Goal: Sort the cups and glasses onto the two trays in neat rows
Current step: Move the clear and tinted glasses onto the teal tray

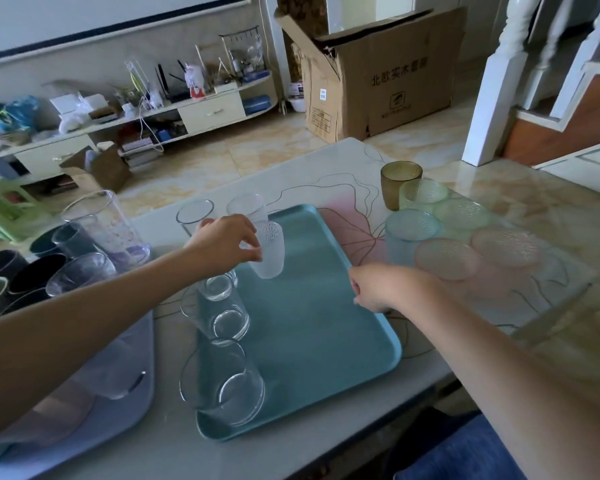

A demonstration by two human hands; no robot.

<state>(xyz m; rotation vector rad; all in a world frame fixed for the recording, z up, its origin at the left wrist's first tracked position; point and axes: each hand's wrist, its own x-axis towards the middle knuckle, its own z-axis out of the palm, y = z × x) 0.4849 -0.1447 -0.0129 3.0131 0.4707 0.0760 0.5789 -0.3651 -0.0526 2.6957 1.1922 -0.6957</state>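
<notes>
The bench (pixel 326 174) is a glossy pale slab with thin curved line drawings and a pink patch. It stands in a tiled room with a long low white shelf unit (pixel 125 109) crowded with clutter along the far wall, an open cardboard box (pixel 385 74) on the floor, and white stair balusters at the right.

A teal tray (pixel 326 317), rectangular with rounded corners and a low raised rim, lies in the middle of the bench. Three clear smooth glasses (pixel 222 379) stand in a row along its left edge, and two more clear glasses stand just past its far left corner. A lavender tray (pixel 118 420) lies at the bench's left edge carrying dark cups (pixel 35 268) and clear glasses.

Near the bench's far right corner stands a cluster of pebbled tumblers (pixel 444 258) in amber, green, blue and pink, mouths down.

The left hand (pixel 226 240) holds a frosted tumbler (pixel 269 251) with a dimpled texture, fingers (pixel 253 252) closed around its side. It hangs over the far left part of the teal tray, its long axis tilted slightly off upright; I cannot tell which end is the mouth.

The right hand (pixel 378 289) rests at the teal tray's right edge, fingers curled loosely, holding nothing visible.
</notes>
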